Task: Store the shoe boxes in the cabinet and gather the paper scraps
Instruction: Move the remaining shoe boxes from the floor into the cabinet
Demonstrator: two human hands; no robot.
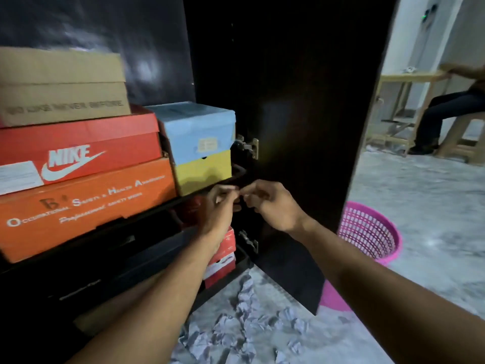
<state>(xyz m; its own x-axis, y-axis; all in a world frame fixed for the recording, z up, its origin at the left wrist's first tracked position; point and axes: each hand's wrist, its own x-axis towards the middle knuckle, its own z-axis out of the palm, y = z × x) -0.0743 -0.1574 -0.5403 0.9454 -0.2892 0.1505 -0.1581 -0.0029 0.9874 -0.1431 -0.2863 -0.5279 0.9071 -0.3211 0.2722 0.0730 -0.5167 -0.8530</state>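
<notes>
Shoe boxes stand on a shelf of the dark cabinet [168,204]. A brown box [60,88] lies on a red Nike box [78,151], which lies on an orange box [86,206]. To their right stands a blue and yellow box [199,145]. My left hand [219,206] and my right hand [270,206] hover close together just below and right of that box, fingers loosely curled, with nothing visible in them. Crumpled paper scraps [249,324] lie on the floor in front of the cabinet.
The cabinet door [301,114] stands open to the right of my hands. A pink mesh basket [367,232] sits on the floor behind it. A small red box [223,261] and dark boxes [131,258] fill the lower shelf. A person [446,109] sits at the far right.
</notes>
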